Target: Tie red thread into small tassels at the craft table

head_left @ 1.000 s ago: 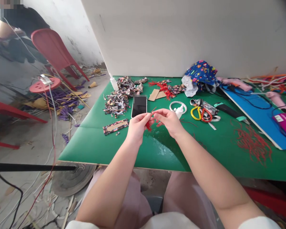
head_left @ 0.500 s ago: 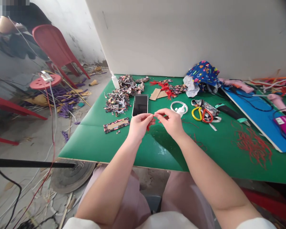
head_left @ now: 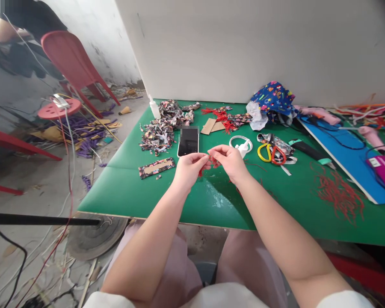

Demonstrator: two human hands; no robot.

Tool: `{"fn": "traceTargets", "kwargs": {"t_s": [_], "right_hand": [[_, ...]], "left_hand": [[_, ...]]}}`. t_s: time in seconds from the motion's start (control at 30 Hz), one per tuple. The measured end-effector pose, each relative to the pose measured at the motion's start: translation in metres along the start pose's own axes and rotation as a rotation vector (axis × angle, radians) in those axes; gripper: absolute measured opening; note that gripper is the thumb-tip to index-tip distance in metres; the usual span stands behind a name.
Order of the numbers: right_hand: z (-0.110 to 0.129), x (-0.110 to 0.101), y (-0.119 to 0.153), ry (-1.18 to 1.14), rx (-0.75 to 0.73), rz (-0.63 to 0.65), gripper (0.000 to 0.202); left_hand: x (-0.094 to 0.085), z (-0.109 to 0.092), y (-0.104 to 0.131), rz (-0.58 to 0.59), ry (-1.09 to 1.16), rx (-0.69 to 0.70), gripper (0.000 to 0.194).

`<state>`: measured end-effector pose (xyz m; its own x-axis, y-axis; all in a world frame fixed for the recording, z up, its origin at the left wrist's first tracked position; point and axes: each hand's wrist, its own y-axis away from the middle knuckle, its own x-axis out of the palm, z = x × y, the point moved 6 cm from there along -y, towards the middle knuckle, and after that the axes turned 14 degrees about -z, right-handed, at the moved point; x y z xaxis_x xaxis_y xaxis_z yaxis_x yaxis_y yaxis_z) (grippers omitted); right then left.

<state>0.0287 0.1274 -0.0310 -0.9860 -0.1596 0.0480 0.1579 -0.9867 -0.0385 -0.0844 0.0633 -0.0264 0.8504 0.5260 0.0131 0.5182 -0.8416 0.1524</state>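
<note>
My left hand point(head_left: 190, 169) is closed in a pinch, with red cord point(head_left: 201, 172) showing below its fingers. Close beside it, fingertips almost touching, my right hand point(head_left: 230, 163) also pinches red cord, whose strands show among its fingers. How the cord runs inside the fingers is hidden. Just behind the left hand lies a phone point(head_left: 188, 142) with a dark screen. A white charging cable point(head_left: 243, 147) is coiled past the right hand, near yellow-and-orange-handled scissors point(head_left: 271, 154). A floral fabric strip with a cardboard middle point(head_left: 157, 167) lies left of my hands.
Floral fabric pieces point(head_left: 158, 132) are heaped at the table's left, beside a white squeeze bottle point(head_left: 154, 108). Loose red cords point(head_left: 340, 192) lie at right, near a blue board point(head_left: 346, 158) and a black-and-teal cutter point(head_left: 308, 152). A person sits at the far left on a red chair point(head_left: 67, 55).
My fingertips have shifted slightly, and more red cord shows between them at my right fingers. The view has moved a little; the table things stay put.
</note>
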Motion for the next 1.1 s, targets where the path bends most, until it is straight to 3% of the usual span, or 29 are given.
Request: {"fn": "traceTargets", "kwargs": {"t_s": [0.3,0.43,0.83,1.03,1.1], "right_hand": [[-0.005,0.001,-0.001,0.014,0.018,0.023,0.029],[-0.009,-0.001,-0.002,0.009,0.105,0.013,0.035],[-0.003,0.000,0.002,-0.073,0.191,0.128,0.029],[-0.004,-0.012,-0.006,-0.054,0.123,-0.069,0.028],[-0.001,-0.011,-0.006,-0.060,0.079,-0.053,0.027]], "left_hand": [[0.003,0.002,0.002,0.082,0.058,-0.110,0.019],[0.002,0.008,-0.002,0.101,0.161,-0.165,0.027],[-0.003,0.012,-0.008,0.075,0.252,-0.210,0.027],[0.000,0.013,-0.005,0.081,0.384,-0.346,0.009],[0.001,0.014,-0.005,0.073,0.419,-0.373,0.006]]}}
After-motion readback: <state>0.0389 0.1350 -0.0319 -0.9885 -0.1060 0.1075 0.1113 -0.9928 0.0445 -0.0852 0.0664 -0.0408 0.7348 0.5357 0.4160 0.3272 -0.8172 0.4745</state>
